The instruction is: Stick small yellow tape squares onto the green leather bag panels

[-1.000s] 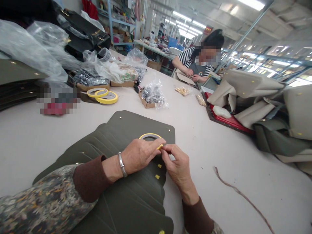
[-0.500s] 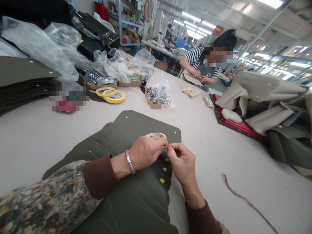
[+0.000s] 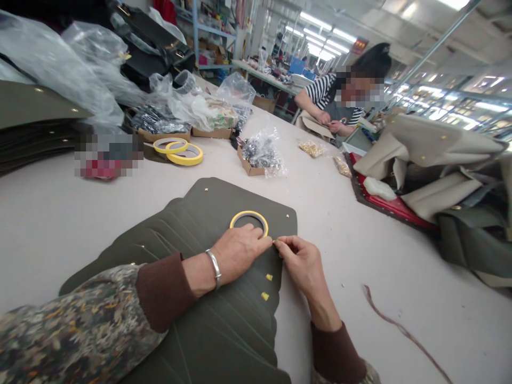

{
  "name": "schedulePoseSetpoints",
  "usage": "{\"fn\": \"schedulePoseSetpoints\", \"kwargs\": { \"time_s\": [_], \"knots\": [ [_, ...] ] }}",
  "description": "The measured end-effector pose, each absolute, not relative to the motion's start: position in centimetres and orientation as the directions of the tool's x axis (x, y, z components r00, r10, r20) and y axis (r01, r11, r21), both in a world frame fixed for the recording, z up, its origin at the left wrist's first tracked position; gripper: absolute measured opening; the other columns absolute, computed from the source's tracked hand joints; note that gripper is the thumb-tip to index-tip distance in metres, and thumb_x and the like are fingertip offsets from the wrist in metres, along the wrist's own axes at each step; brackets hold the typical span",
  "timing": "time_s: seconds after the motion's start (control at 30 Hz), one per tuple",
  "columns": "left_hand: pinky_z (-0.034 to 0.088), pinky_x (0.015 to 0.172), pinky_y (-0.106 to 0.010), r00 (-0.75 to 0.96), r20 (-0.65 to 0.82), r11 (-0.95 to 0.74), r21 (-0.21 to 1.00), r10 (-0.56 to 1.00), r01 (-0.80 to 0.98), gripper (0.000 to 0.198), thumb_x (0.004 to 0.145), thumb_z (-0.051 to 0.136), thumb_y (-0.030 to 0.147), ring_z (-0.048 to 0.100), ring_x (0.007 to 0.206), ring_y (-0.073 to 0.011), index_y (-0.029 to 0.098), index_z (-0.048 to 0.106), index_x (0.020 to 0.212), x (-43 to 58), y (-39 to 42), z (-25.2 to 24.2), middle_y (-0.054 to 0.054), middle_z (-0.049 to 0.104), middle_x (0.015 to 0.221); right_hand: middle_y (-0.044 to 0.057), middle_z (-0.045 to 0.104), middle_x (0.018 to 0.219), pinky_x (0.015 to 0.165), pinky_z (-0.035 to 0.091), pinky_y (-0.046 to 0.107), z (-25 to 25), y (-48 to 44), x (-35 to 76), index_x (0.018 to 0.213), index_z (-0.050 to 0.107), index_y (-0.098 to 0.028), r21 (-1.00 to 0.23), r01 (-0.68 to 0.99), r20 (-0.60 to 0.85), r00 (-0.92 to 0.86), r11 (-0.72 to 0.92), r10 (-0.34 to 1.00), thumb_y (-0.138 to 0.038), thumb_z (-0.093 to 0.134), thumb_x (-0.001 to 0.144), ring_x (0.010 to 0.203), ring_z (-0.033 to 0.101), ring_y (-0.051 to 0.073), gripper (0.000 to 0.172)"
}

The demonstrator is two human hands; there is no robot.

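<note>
Above dark green panels [image 3: 216,325] fanned across a pale surface [image 3: 352,240], our left hand [image 3: 238,253] curls its fingers over the near side of a yellow tape roll [image 3: 248,214]; our right hand [image 3: 301,262], fingertips pinched together, grips a yellow sliver [image 3: 274,242] just beside it. Two yellow tape pieces [image 3: 264,296] dot the panels nearer us.

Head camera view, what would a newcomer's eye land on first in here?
Probably the bright yellow tape roll in the centre, held in the left hand above fanned dark green panels, while the right hand pinches what looks like its tape end. Next, perhaps, the person in striped sleeves across the table, and the heaped beige pieces at the right.
</note>
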State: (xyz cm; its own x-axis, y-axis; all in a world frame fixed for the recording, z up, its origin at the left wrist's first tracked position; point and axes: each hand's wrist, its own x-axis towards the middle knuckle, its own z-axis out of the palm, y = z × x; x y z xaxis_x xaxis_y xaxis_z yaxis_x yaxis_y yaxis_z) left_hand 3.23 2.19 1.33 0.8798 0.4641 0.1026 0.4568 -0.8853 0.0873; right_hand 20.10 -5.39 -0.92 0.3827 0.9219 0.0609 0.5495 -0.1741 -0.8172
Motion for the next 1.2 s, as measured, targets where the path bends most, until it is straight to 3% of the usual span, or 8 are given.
{"fn": "schedulePoseSetpoints", "kwargs": {
  "time_s": [0.27,0.33,0.43,0.57,0.7,0.87,1.07,1.2],
  "knots": [
    [0.048,0.065,-0.033,0.890,0.055,-0.888,0.113,0.453,0.445,0.013,0.094,0.046,0.014,0.057,0.085,-0.0222,0.019,0.058,0.093,3.1,2.1,1.7,-0.004,0.063,0.091,0.007,0.074,0.076,0.065,0.047,0.029,-1.1,-4.8,18.3,0.078,0.071,-0.018,-0.521,0.830,0.215,0.354,-0.200,0.910,-0.023,0.051,0.085,0.069,0.068,0.021,0.022],
    [0.048,0.065,-0.032,0.894,0.072,-0.894,0.112,0.443,0.434,0.013,0.093,0.047,0.014,0.056,0.085,-0.0222,0.019,0.058,0.092,3.1,2.1,1.6,-0.005,0.063,0.091,0.007,0.074,0.075,0.065,0.047,0.030,-1.3,-4.8,18.3,0.085,0.070,-0.018,-0.511,0.839,0.248,0.352,-0.187,0.903,-0.023,0.051,0.086,0.068,0.068,0.021,0.019],
    [0.047,0.063,-0.031,0.891,0.097,-0.894,0.107,0.444,0.435,0.012,0.093,0.047,0.014,0.056,0.085,-0.0222,0.020,0.058,0.092,2.9,2.2,1.5,-0.005,0.063,0.091,0.004,0.071,0.070,0.062,0.048,0.029,-1.5,-5.4,18.6,0.099,0.065,-0.017,-0.601,0.777,0.267,0.415,-0.187,0.870,-0.027,0.055,0.087,0.061,0.067,0.019,0.019],
    [0.047,0.062,-0.031,0.890,0.110,-0.895,0.105,0.443,0.433,0.012,0.094,0.047,0.014,0.056,0.085,-0.0224,0.019,0.057,0.091,2.8,2.3,1.3,-0.005,0.063,0.090,0.004,0.070,0.073,0.061,0.049,0.027,-1.8,-6.6,19.0,0.085,0.066,-0.018,-0.674,0.730,0.304,0.417,-0.116,0.856,-0.031,0.056,0.090,0.060,0.065,0.017,0.017],
    [0.047,0.061,-0.031,0.898,0.119,-0.904,0.113,0.424,0.412,0.012,0.094,0.047,0.015,0.058,0.084,-0.0221,0.020,0.057,0.090,2.8,2.3,1.1,-0.005,0.064,0.090,0.007,0.073,0.082,0.071,0.048,0.028,-2.5,-6.9,18.7,0.087,0.071,-0.017,-0.514,0.857,0.380,0.270,-0.041,0.884,-0.025,0.054,0.092,0.074,0.067,0.019,0.019],
    [0.049,0.064,-0.033,0.921,0.118,-0.925,0.133,0.370,0.355,0.011,0.094,0.047,0.019,0.061,0.079,-0.0210,0.019,0.057,0.091,2.7,2.1,0.8,-0.004,0.064,0.089,0.006,0.069,0.073,0.065,0.043,0.026,-2.5,-5.8,18.1,0.077,0.069,-0.017,-0.387,0.910,0.379,0.303,-0.147,0.875,-0.025,0.055,0.092,0.067,0.063,0.017,0.022],
    [0.048,0.064,-0.030,0.919,0.127,-0.920,0.177,0.373,0.349,0.011,0.094,0.046,0.016,0.063,0.078,-0.0184,0.019,0.057,0.092,2.4,2.3,1.1,-0.003,0.063,0.087,0.002,0.067,0.066,0.058,0.038,0.025,-1.7,-5.3,18.3,0.074,0.069,-0.019,-0.408,0.891,0.300,0.339,-0.201,0.892,-0.025,0.060,0.086,0.058,0.059,0.014,0.017],
    [0.047,0.061,-0.026,0.873,0.166,-0.877,0.243,0.458,0.414,0.013,0.094,0.045,0.016,0.062,0.075,-0.0155,0.020,0.057,0.094,2.2,3.0,0.9,-0.001,0.062,0.087,0.001,0.068,0.065,0.057,0.043,0.026,-0.9,-5.8,19.5,0.075,0.073,-0.020,-0.582,0.800,0.152,0.281,-0.143,0.948,-0.028,0.063,0.084,0.057,0.060,0.015,0.015]
  ]
}}
